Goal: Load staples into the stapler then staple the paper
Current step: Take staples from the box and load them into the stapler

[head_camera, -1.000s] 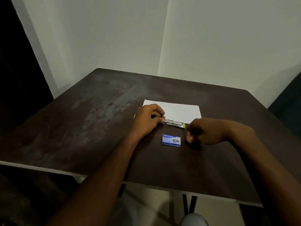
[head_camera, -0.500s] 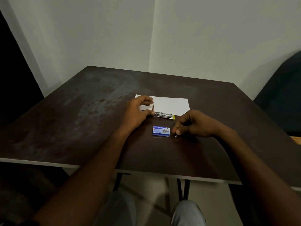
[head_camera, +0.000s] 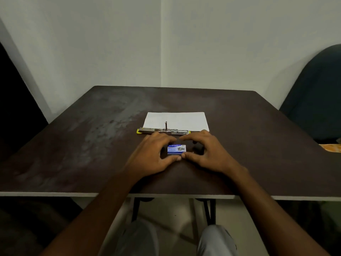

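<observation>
On the dark tabletop [head_camera: 73, 145], both hands now frame the blue staple box [head_camera: 176, 149]: the left hand [head_camera: 154, 156] has let go of the opened stapler [head_camera: 163, 131], the right hand [head_camera: 206, 154] has shifted in, fingertips touching the box, neither clenched. Reloading seems about to start. The paper [head_camera: 177, 121] lies just behind; bare surface stretches to every edge.

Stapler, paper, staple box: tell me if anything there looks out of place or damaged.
Nothing looks damaged or spilled. The stapler lies opened out flat along the near edge of the paper, a thin rod standing up from its middle, which fits loading. The left hand and right hand frame the small blue staple box.
</observation>
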